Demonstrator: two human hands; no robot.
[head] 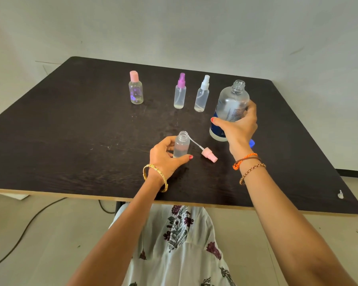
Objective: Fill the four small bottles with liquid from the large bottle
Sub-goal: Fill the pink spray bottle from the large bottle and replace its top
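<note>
Pour step: left hand (163,155) fingers wrap the uncapped small bottle (181,144); right hand (237,125) grips the large bottle (229,110) just beside it (cap off). Next: tip slowly, neck over that small mouth.

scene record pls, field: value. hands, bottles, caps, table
left hand: grips open small bottle, upright on table
right hand: grips large bottle, uncapped, tilted slightly
pink spray head: off, lying on table beside open small bottle
blue cap: on table behind right wrist
capped small bottles: pink cap bottle, purple sprayer bottle, white sprayer bottle, in a row at the back
</note>
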